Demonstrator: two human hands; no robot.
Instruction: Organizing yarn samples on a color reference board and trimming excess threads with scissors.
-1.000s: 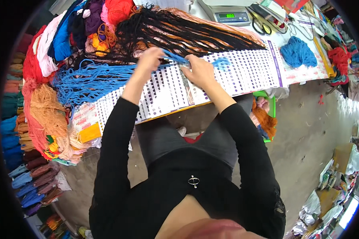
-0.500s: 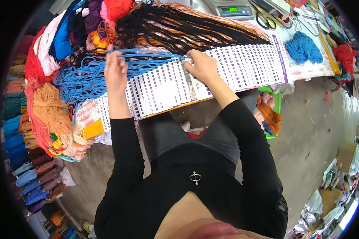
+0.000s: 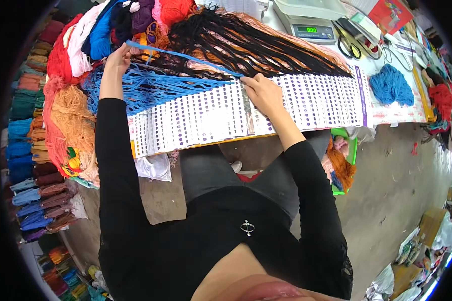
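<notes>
My left hand [image 3: 117, 61] is closed round one end of a blue yarn strand [image 3: 183, 56], up at the far left. The strand runs taut and slanting across to my right hand [image 3: 264, 94], whose fingers are pinched on its other end at the top edge of a row of white cards [image 3: 206, 118] with purple dots. Below the taut strand, more blue yarn [image 3: 135, 90] fans out leftward from the cards. Long black yarn strands [image 3: 266, 45], mixed with orange and pink ones, lie beyond my right hand and end along the cards' far edge.
Yarn bundles [image 3: 70, 118] in peach, red, white and blue crowd the left side. At the back right are a digital scale [image 3: 311, 31], black scissors [image 3: 354, 48] and a blue skein [image 3: 391, 85]. A green basket [image 3: 353, 150] of yarn stands below the table.
My left hand has moved left and away from me, pulling the blue strand out longer and straighter. My right hand stays at the cards' top edge. The view has shifted slightly.
</notes>
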